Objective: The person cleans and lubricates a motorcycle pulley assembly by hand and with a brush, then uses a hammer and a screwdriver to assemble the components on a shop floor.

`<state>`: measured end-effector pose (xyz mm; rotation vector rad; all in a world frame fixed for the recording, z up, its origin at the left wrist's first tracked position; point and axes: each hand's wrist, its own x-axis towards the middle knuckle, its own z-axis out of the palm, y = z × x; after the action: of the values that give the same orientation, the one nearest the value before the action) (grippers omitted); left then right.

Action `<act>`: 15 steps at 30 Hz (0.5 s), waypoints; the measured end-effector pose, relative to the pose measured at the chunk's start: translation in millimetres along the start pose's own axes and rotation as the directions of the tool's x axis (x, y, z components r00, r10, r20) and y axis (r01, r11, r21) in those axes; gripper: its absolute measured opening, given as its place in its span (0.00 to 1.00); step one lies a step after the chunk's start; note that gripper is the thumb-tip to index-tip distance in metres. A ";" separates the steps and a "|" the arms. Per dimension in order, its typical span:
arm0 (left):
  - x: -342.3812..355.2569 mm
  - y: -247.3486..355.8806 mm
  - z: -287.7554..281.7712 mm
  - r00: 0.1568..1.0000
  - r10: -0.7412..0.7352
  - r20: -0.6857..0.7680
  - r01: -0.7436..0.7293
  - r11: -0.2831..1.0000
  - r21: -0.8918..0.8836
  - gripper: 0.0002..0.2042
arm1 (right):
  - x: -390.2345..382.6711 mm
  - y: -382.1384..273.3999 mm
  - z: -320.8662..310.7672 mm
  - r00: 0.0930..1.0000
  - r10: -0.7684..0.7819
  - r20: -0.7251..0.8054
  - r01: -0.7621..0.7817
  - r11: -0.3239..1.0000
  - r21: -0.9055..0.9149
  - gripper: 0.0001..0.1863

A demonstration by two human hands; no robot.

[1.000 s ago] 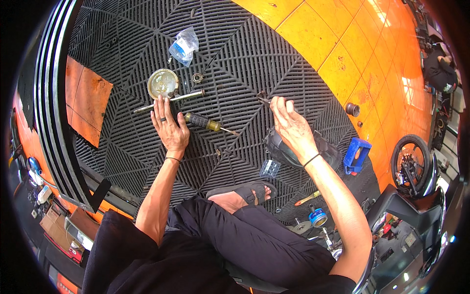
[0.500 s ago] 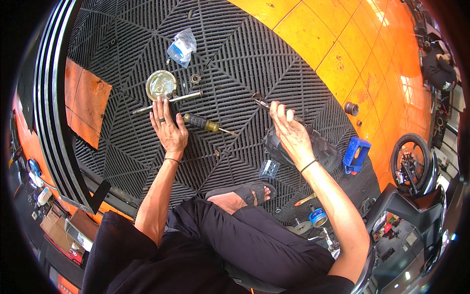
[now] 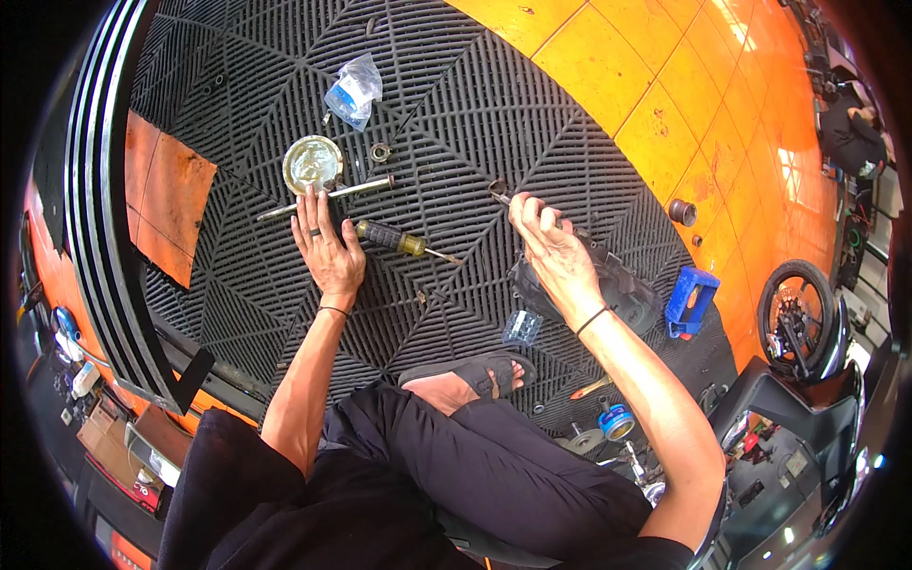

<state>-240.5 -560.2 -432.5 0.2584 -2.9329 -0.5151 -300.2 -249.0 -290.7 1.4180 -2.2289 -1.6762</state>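
My left hand (image 3: 330, 255) lies with fingers spread on the ribbed black mat (image 3: 446, 123), fingertips at the lower edge of a round dish of grease (image 3: 312, 163) and by a long metal rod (image 3: 366, 187). Right beside it lies a screwdriver (image 3: 389, 237) with a yellow and black handle. My right hand (image 3: 553, 249) has its fingers curled round a metal tool (image 3: 499, 194), whose head rests on or just above the mat. A black housing (image 3: 622, 290) sits under my right wrist. A small metal ring (image 3: 380, 152) and a plastic bag (image 3: 353, 93) lie beyond the dish.
A blue plastic frame (image 3: 693, 300), a metal bushing (image 3: 682, 213), a clear pack (image 3: 522, 327) and a brush (image 3: 589, 388) lie on the right. A motorcycle wheel (image 3: 796, 318) and another person (image 3: 845, 133) are at the right rim. Dark metal rails (image 3: 104, 237) stand at the left.
My right hand and its tool have shifted slightly leftward, with the tool's head now showing left of where it was. My left hand stays nearly still.
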 end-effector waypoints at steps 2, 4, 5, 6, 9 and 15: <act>0.3 -0.1 1.7 1.000 0.000 -0.004 0.000 1.000 -0.006 0.26 | 3.9 3.2 -0.3 1.000 -0.015 0.015 0.015 1.000 0.010 0.29; 0.6 -2.2 1.0 1.000 0.004 0.010 -0.004 1.000 -0.003 0.28 | 7.3 7.2 -3.7 0.999 -0.007 0.037 0.005 0.999 0.041 0.28; 0.2 -2.6 0.9 1.000 0.006 0.013 -0.006 1.000 0.002 0.28 | 10.1 9.3 -3.7 1.000 0.002 0.006 -0.002 0.999 0.041 0.27; 0.3 -2.3 1.4 1.000 0.009 0.017 -0.009 1.000 0.003 0.28 | 11.7 12.6 -5.3 1.000 -0.017 0.026 0.016 0.999 0.043 0.25; 0.2 -3.1 1.6 1.000 0.004 0.019 -0.004 1.000 -0.002 0.29 | 18.7 18.2 -10.3 0.996 -0.051 0.078 0.044 0.994 0.096 0.21; 0.0 -3.3 2.1 1.000 0.005 0.013 -0.005 1.000 -0.009 0.30 | 37.2 29.2 -16.5 0.986 -0.096 0.137 0.063 0.972 0.228 0.17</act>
<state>-240.4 -562.6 -435.6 0.2474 -2.9426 -0.5312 -332.6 -285.4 -278.9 1.4920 -2.5454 -1.6477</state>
